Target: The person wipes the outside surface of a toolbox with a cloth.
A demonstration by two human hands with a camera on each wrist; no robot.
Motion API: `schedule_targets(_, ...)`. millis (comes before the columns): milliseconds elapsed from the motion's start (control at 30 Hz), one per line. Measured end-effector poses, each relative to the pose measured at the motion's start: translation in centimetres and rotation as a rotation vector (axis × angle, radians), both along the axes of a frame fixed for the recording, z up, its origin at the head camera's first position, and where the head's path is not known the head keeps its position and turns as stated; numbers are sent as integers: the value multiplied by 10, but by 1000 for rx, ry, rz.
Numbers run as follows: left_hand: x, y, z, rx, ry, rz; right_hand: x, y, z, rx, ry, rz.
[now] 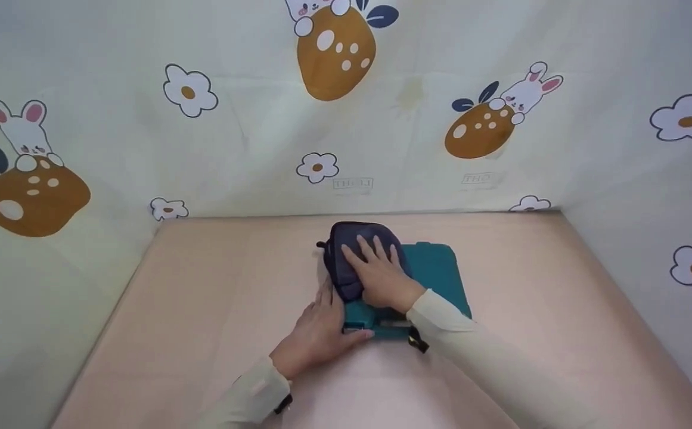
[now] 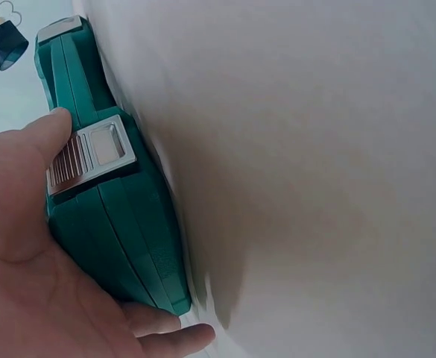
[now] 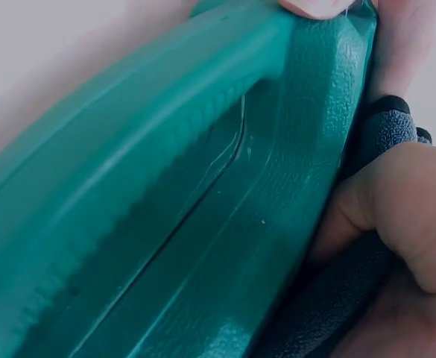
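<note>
A green hard plastic case (image 1: 438, 271) lies flat on the table, its handle (image 3: 121, 149) towards me. On its left part rests a dark blue-grey zipped pouch (image 1: 348, 235). My right hand (image 1: 384, 277) lies on top of the pouch with fingers spread. My left hand (image 1: 319, 333) sits along the case's left front corner, fingers straight against the side. In the left wrist view its thumb touches the case beside a silver latch (image 2: 107, 147). The pouch hides the case's upper left part.
The pinkish table cover (image 1: 214, 286) extends around the case on all sides. A pale cloth wall (image 1: 250, 137) printed with rabbits and flowers rises behind the table, and similar cloth stands at the left and right.
</note>
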State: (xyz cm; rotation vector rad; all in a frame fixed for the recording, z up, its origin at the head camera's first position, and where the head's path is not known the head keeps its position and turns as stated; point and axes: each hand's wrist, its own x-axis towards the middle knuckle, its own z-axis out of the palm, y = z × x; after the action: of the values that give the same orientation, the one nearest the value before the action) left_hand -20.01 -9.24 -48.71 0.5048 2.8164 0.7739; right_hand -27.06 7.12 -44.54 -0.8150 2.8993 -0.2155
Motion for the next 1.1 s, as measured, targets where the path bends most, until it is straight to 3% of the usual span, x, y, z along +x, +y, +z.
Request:
schedule_targets(233,0,1,1,-6,-21,18,-5,2,0,43,15,63)
schedule_targets(500,1,1,1,-48,23,12,-6,6,5,99,2,104)
schedule_targets(1100,2,2,-2,-28,8,40,-13,39,1,7,2,79)
